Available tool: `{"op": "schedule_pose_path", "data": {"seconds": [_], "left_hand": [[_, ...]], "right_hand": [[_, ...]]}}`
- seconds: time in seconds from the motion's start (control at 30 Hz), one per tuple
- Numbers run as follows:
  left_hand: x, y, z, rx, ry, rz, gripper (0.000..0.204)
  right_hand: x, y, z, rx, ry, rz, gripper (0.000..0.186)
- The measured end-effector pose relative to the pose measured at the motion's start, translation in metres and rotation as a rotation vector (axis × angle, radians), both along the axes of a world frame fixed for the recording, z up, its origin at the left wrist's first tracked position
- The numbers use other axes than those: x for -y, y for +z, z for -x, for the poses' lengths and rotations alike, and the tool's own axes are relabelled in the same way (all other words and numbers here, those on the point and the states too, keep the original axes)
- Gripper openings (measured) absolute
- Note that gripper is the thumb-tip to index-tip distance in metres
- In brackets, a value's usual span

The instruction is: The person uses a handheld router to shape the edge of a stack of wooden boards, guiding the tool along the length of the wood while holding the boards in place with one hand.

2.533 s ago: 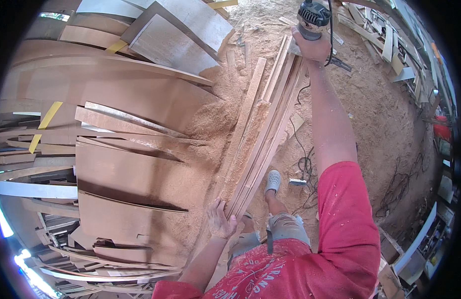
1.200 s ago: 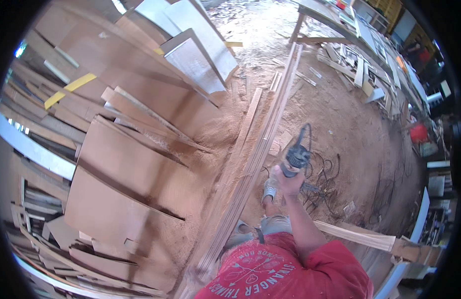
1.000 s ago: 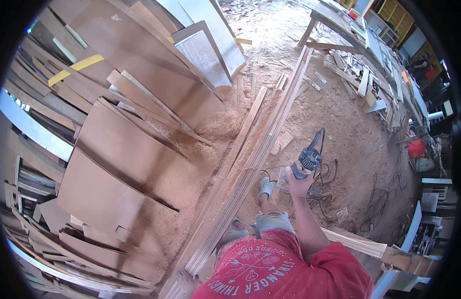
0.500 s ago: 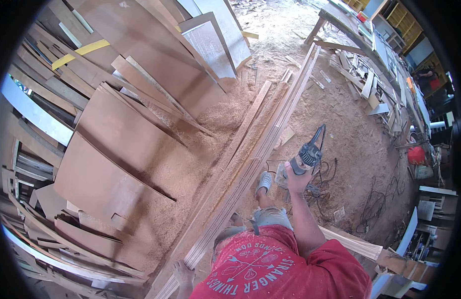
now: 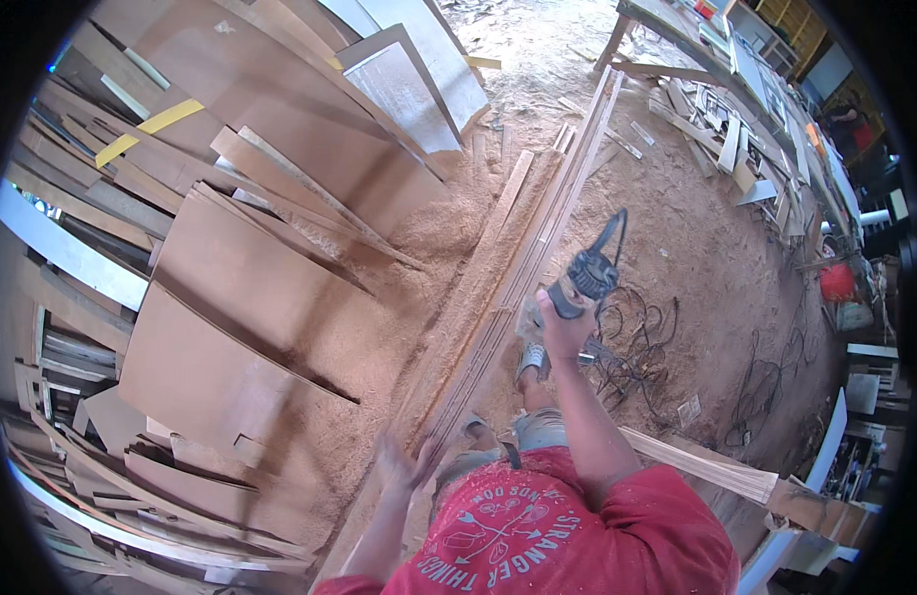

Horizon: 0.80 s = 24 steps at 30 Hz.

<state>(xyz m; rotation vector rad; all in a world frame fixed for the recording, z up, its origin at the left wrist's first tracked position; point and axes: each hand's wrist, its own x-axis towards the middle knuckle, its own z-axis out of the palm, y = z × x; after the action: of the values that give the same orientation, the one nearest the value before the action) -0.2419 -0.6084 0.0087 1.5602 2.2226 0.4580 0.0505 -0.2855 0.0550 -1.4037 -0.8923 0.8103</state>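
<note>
In my right hand (image 5: 565,330) is a trim router (image 5: 580,286), a compact power tool with a black ribbed motor end, a cord and a base plate. The router is tilted, just right of a long stack of narrow wooden boards (image 5: 523,283) that runs away from me. My left hand (image 5: 404,466), somewhat blurred, is at the near part of this stack with thumb and fingers apart. Whether its palm touches the wood I cannot tell. Sawdust covers the strip along the stack's left side.
Large brown panels (image 5: 250,268) lean on the left, their lower ends in sawdust. Tangled cords (image 5: 637,342) lie on the floor at right. Scrap wood (image 5: 721,149) is heaped below a workbench (image 5: 696,50). Another wooden strip bundle (image 5: 701,466) is near my right side.
My left hand has moved forward along the board stack, and its fingers have spread. My right hand has carried the trim router left and a little forward, closer to the boards.
</note>
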Motion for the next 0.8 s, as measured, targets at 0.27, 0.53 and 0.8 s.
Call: {"op": "schedule_pose_path", "data": {"seconds": [0.27,0.53,0.8], "left_hand": [[-0.176,-0.032,-0.079,-0.003,-0.135,-0.141,0.083],[-0.172,-0.031,-0.078,0.053,-0.091,-0.06,0.076],[-0.173,-0.032,-0.078,0.082,-0.127,-0.069,0.075]], "right_hand": [[-0.044,0.005,0.047,0.031,-0.054,0.038,0.039],[-0.047,-0.002,0.066,0.147,-0.06,0.163,0.045],[-0.057,-0.039,0.062,0.239,-0.011,0.009,0.055]]}}
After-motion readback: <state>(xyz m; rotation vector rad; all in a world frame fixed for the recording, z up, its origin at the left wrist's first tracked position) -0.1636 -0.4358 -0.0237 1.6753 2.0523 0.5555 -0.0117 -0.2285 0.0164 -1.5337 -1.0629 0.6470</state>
